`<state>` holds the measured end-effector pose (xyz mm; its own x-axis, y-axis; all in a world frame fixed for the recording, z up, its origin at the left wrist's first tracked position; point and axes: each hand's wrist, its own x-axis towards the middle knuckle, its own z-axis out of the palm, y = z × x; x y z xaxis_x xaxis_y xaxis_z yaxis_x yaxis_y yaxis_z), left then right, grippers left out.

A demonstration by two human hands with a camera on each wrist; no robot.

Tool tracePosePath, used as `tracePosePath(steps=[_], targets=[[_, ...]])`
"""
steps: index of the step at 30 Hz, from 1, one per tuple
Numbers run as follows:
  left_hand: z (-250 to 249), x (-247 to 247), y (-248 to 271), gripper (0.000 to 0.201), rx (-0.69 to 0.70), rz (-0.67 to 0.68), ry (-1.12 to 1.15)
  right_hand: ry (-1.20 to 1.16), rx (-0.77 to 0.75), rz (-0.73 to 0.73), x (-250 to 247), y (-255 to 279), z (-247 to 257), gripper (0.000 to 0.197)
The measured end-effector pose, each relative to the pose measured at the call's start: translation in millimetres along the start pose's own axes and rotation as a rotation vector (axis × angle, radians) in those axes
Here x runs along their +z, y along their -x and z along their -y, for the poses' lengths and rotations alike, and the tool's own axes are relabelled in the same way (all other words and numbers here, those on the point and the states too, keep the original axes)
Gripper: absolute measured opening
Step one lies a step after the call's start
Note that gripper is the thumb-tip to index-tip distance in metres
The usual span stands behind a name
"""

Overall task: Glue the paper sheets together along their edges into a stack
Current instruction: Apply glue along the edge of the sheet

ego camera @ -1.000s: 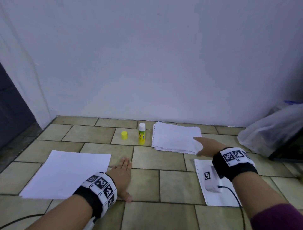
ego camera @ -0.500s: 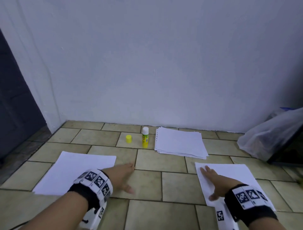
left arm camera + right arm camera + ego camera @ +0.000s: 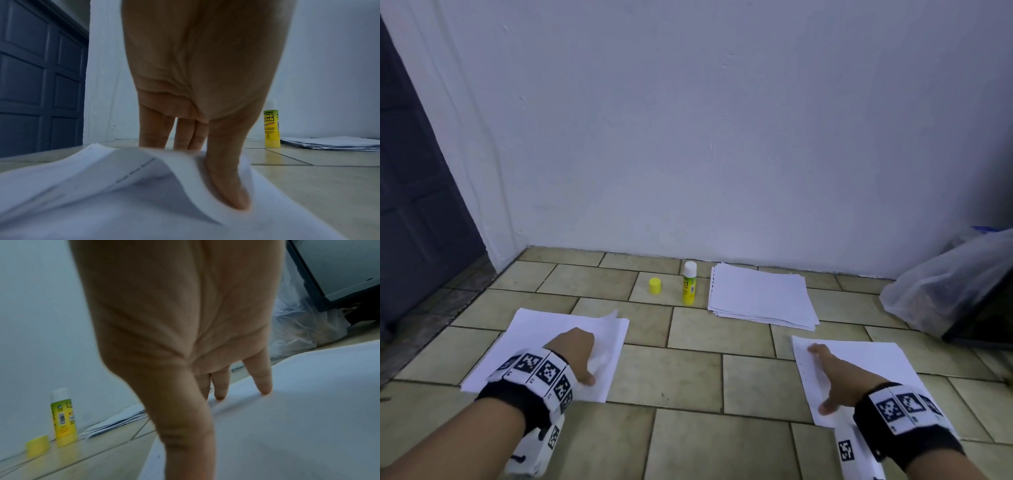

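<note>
Two sheets down, I've got left hand (image 3: 573, 354) pinching top sheet (image 3: 585, 330), right hand (image 3: 837, 377) flat on another sheet (image 3: 893, 370); glue stick (image 3: 689, 283) untouched, most of pile (image 3: 760, 296) left.

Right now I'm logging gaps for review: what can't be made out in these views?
- Left hand fingertips: head view, hidden by its knuckles; its grip on the curled white sheet is blurred in the wrist view.
- Yellow glue stick label: right wrist view, blurred.
- Clear plastic bag: cut off by the edge.
</note>
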<state>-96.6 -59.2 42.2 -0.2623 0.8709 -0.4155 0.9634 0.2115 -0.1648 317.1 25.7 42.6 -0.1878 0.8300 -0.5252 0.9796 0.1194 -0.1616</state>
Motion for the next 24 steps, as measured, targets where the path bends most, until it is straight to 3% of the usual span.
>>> tracePosePath(steps=[3, 6, 10, 15, 18, 22, 24], targets=[[-7, -11, 0, 0.032, 0.005, -0.018, 0.021, -0.002, -0.013, -0.024, 0, -2, -2, 0.078], [-35, -27, 6, 0.032, 0.088, -0.076, 0.076, -0.004, -0.051, -0.036, -1, 0, -2, 0.069], [-96, -37, 22, 0.033, 0.27, -0.153, 0.178, 0.07, -0.078, -0.03, -3, 5, -1, 0.07], [-152, -28, 25, 0.044, 0.416, -0.072, 0.212, 0.062, -0.074, -0.022, -3, 10, -3, 0.074], [-161, -23, 19, 0.053, 0.411, -0.007, 0.18, 0.054, -0.075, -0.015, -5, 12, -5, 0.073], [-151, -21, 12, 0.043, 0.495, -0.012, 0.081, 0.05, -0.086, -0.024, -6, 13, -9, 0.072], [-142, -16, 10, 0.055, 0.563, -0.037, 0.088, 0.056, -0.101, -0.05, -5, 12, -10, 0.072]])
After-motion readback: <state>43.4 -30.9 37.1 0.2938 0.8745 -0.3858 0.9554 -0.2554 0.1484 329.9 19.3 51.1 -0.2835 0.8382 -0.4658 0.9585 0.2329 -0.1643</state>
